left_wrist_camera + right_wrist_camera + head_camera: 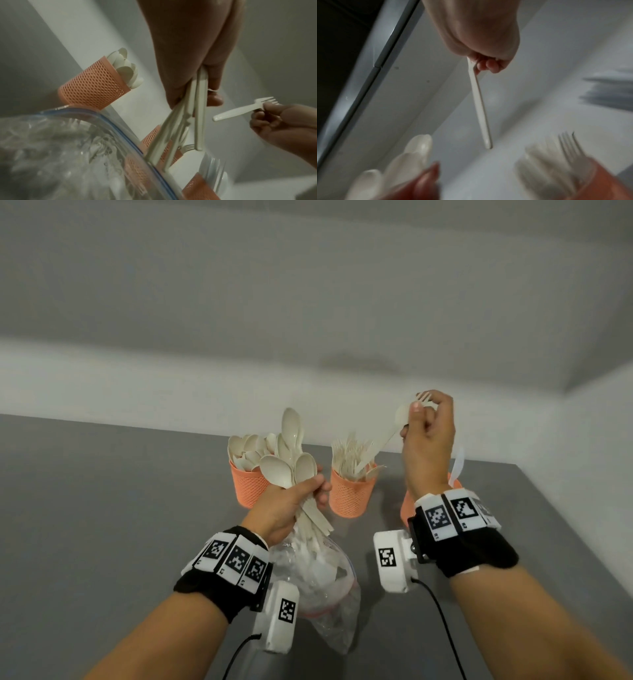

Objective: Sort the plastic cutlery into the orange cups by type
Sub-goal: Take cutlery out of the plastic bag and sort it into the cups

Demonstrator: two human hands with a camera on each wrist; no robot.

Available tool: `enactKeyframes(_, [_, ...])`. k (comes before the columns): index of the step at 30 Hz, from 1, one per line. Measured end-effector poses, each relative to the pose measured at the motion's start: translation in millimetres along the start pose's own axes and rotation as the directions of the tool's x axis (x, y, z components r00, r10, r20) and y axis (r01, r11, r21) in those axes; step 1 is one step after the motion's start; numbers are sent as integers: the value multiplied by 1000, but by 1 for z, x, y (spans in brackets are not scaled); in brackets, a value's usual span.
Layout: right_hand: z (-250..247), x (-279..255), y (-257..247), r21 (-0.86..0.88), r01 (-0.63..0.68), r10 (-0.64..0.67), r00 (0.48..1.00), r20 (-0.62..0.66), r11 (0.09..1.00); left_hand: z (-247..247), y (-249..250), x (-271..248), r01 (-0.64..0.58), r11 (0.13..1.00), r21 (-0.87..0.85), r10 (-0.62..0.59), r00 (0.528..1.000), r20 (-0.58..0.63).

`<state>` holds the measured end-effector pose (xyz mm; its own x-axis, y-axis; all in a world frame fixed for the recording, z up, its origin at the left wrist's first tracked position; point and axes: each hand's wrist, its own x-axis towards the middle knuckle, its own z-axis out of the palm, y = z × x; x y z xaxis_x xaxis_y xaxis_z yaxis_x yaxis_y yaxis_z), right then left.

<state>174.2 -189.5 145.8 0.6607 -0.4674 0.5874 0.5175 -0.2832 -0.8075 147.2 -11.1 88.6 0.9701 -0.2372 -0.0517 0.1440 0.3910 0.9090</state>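
Observation:
My left hand [301,494] grips a bunch of cream plastic spoons [289,458] by their handles [188,115], bowls up, above a clear zip bag [318,580]. My right hand [426,433] is raised over the right side and pinches a single cream fork [240,111] near its tines, handle [480,108] hanging down toward the middle cup. Three orange mesh cups stand on the grey table: the left cup [248,486] holds spoons, the middle cup [349,496] holds forks, and the right cup [409,505] is mostly hidden behind my right wrist.
The clear bag with a blue zip edge [109,121] lies on the table [102,525] between my forearms and still holds white cutlery. A white wall rises just behind the cups. The table's right edge [582,525] runs close to the right cup.

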Motion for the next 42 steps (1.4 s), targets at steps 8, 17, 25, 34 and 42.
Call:
enactKeyframes(8, [5,-2,55,-418,95,7,972,235,904,1,0,-7,-140,932,333,159,987,-29])
enactKeyframes(17, [18,-11,64,-712,402,104,828,551,575,-4,-2,-3,-176,921,347,226,968,-109])
enactKeyframes(25, [38,-69,9,-314,-116,334,408,850,942,-2,7,9,-146,989,-18,139,968,-208])
enactKeyframes(34, [45,-83,18,-197,-421,414,521,747,885,-9,11,4,-14,997,-77,5,994,-111])
enactKeyframes(42, [50,-92,6,-234,-478,518,640,568,847,-7,5,2,-76,996,-42,70,991,-113])
